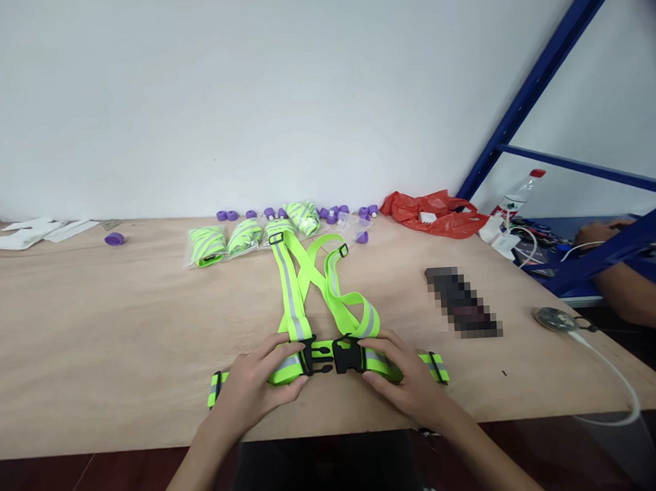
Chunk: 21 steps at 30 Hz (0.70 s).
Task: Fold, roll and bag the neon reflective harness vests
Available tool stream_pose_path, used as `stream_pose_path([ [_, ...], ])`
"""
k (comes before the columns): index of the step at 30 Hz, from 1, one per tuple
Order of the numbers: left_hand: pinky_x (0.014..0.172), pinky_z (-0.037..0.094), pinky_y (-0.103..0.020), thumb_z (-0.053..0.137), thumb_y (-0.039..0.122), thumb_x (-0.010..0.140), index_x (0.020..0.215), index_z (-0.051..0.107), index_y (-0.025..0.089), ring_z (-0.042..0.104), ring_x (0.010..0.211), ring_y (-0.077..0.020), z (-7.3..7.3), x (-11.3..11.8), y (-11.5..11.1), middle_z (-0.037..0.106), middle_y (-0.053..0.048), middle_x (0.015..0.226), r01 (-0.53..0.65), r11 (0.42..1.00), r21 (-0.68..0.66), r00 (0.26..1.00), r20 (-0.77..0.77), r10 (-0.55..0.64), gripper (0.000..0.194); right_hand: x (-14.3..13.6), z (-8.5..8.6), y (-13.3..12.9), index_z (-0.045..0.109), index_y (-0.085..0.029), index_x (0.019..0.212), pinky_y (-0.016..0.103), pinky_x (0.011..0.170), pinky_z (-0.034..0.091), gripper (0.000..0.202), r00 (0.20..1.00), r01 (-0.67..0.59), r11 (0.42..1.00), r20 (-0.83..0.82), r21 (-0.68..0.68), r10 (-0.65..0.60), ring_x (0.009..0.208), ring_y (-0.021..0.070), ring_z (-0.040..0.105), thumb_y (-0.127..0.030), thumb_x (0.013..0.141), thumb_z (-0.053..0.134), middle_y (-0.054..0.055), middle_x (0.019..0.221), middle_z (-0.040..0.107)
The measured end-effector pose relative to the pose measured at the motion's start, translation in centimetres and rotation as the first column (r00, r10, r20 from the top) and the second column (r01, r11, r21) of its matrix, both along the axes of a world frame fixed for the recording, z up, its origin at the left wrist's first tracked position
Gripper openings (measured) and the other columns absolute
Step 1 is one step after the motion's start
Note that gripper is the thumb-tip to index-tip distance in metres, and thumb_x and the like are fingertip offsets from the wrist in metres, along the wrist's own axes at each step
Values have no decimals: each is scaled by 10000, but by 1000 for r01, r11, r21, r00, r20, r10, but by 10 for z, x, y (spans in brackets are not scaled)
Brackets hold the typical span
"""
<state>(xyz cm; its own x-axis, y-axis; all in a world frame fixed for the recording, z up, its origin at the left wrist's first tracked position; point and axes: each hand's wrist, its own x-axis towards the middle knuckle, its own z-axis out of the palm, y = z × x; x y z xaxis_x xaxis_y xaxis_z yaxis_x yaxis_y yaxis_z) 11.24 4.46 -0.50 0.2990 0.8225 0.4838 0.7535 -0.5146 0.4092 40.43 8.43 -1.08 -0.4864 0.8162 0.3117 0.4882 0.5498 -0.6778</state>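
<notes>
A neon-yellow reflective harness (289, 291) with grey stripes lies on the wooden table, its shoulder straps crossing toward the back. My left hand (261, 377) grips the pronged half of the black buckle (309, 356) between thumb and fingers. In my right hand (404, 377) is the socket half of the buckle (348, 355), held at its outer edge. The two halves face each other with a small gap; the prongs point at the socket. Waist strap ends with black sliders (436, 367) stick out beyond both hands.
Bagged rolled harnesses (207, 244) lie at the back among several purple rings (331, 216). A red plastic bag (436, 212), a pixelated dark object (463, 303) and a round device with a white cable (555, 319) are at right. Beyond the blue frame (539, 80) shows another person's arm (638, 295).
</notes>
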Motion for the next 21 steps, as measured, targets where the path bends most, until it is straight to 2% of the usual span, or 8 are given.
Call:
stream_pose_path([
  [10, 740, 603, -270, 646, 280, 884, 1136, 664, 231, 745, 938, -215, 3, 7, 1, 714, -82, 1147, 35, 999, 0, 999, -36, -35, 257, 2, -1, 0, 633, -260, 1211, 349, 928, 548, 325, 1000, -29, 999, 6, -26, 29, 1106, 230, 645, -236, 887, 642, 83, 1198, 647],
  [21, 762, 621, -304, 589, 433, 956, 1202, 664, 261, 754, 932, -227, -7, 12, -3, 720, -95, 1180, 63, 997, 54, 995, -75, -59, 310, 1, -2, 0, 688, -280, 1187, 382, 949, 563, 341, 999, -50, 999, 22, 18, 50, 1116, 248, 669, -256, 848, 715, 82, 1227, 682],
])
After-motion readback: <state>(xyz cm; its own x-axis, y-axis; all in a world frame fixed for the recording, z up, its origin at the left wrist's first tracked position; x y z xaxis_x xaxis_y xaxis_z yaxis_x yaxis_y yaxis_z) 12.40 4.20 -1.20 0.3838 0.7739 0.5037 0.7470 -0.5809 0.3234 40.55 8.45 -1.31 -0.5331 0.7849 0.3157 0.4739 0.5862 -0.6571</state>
